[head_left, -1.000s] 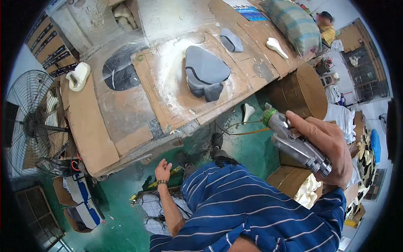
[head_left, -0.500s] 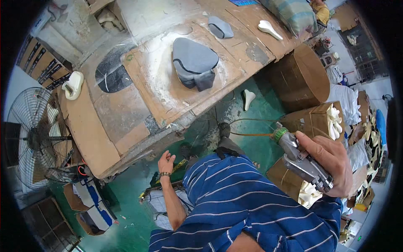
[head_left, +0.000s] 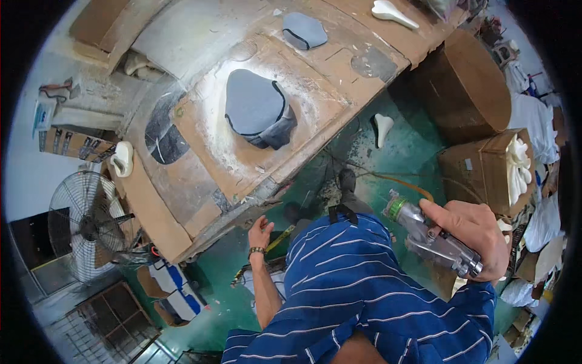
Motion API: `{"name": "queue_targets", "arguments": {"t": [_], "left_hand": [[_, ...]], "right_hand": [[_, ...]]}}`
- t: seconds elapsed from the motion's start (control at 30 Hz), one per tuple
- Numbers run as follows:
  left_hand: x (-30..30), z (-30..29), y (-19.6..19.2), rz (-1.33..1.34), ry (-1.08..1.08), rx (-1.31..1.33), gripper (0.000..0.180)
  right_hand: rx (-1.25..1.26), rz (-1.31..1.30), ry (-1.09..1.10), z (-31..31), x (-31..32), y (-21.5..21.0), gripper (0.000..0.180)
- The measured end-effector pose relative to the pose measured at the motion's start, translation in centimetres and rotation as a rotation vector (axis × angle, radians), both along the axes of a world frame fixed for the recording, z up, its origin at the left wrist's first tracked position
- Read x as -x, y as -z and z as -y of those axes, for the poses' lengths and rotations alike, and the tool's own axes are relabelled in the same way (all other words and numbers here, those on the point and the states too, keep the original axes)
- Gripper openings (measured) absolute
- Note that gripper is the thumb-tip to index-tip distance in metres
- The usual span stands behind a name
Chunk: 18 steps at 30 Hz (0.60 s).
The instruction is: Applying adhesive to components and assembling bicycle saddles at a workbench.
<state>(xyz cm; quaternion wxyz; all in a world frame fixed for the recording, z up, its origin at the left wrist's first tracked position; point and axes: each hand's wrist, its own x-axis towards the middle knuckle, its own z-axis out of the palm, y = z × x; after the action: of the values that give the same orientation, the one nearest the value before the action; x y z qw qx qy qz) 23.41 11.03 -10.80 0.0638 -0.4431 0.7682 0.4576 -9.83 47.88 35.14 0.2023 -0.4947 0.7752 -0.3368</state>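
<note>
In my right hand (head_left: 476,233) is a metal spray gun (head_left: 436,238) with a green ring near its nozzle, my fingers wrapped round its body. An orange-brown hose (head_left: 400,183) runs near it above the floor. My left hand (head_left: 260,233), with a watch on the wrist, hangs by the bench's front edge with its fingers loosely bent and nothing in them. On the white-spattered cardboard of the bench sits a grey bicycle saddle cover (head_left: 254,103) with black edging, dark material folded at its near side. Neither hand touches it.
Another grey cover (head_left: 305,30) and a white saddle-shaped piece (head_left: 394,13) lie farther back on the bench (head_left: 200,221). A similar white piece (head_left: 382,128) rests on the floor. Cardboard boxes (head_left: 482,167) stand at right, a fan (head_left: 88,224) at left.
The view has swung, so the bench and its contents sit farther left and higher. My right hand still holds the spray gun in front of my body; my left hand still hangs low.
</note>
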Motion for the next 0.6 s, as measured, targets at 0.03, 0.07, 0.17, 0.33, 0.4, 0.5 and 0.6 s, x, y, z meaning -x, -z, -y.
{"name": "queue_targets", "arguments": {"t": [0.03,0.07,0.17,0.33,0.4,0.5,0.6], "left_hand": [[1.0,-0.5,-0.5,0.025,-0.036,-0.039,0.058],[1.9,-0.8,-1.1,0.053,0.011,0.028,0.057],[4.8,-1.9,-2.9,0.083,0.031,0.045,0.057],[9.4,-4.3,-6.7,0.099,-0.013,0.058,0.054],[12.3,-4.9,-8.8,-0.015,0.082,0.257,0.051],[18.2,-5.1,-12.5,-0.194,0.161,0.481,0.046],[25.4,-3.5,-15.1,-0.380,0.288,0.651,0.045]], "right_hand": [[0.005,0.044,-0.035,-0.8,1.6,0.5,0.075],[-0.002,0.046,-0.018,-1.5,3.1,0.9,0.076],[0.078,0.052,0.130,-3.3,7.0,3.2,0.072],[0.122,0.087,0.014,-5.0,12.9,5.7,0.081],[0.112,0.074,0.043,-4.9,15.0,6.2,0.093],[0.124,0.071,0.024,-3.7,16.9,6.5,0.109],[0.147,0.090,0.112,-1.9,17.2,5.7,0.071]]}}
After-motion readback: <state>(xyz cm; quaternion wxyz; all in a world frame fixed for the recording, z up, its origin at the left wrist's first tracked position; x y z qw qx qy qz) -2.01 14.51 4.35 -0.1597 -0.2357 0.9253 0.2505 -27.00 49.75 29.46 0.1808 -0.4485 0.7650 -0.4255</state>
